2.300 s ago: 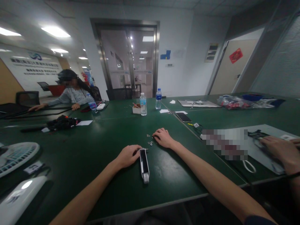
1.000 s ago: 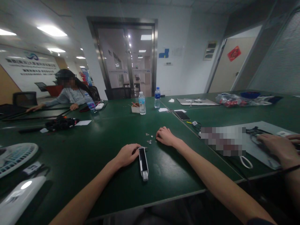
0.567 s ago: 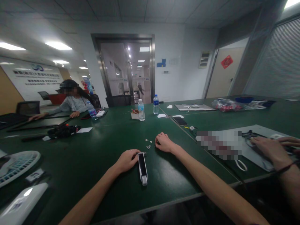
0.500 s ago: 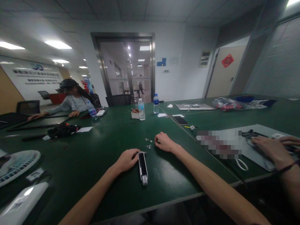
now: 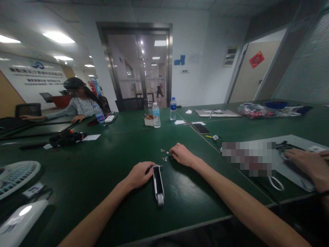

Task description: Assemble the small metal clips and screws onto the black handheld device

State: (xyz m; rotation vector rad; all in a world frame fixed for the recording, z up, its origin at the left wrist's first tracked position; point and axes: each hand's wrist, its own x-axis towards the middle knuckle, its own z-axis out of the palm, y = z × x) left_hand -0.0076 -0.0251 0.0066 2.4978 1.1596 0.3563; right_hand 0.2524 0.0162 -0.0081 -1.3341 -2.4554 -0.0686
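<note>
My left hand point(image 5: 141, 174) rests on the green table with its fingers bent round the upper left edge of a long, narrow device point(image 5: 158, 185). This device has a white rim, a dark inner face and a pale block at its near end. A small metal piece point(image 5: 161, 166) sticks out at its far end, close to my fingertips. To the right, my right hand point(image 5: 182, 154) lies low with its fingertips pressed together at the tabletop; whatever they hold is hidden. Several small shiny metal pieces point(image 5: 165, 159), like nuts or rings, lie scattered just left of those fingertips.
Two water bottles point(image 5: 156, 116) point(image 5: 173, 109) and a small box point(image 5: 148, 120) stand ahead. A phone point(image 5: 201, 128) lies right of them. A co-worker's hands point(image 5: 303, 161) work at the right; another person point(image 5: 79, 104) sits far left. A white fan point(image 5: 19, 176) is near left.
The whole view has shifted slightly with my head. My right fingertips have moved a little away from the table, and a small piece now shows beneath them. My left hand stays at the device.
</note>
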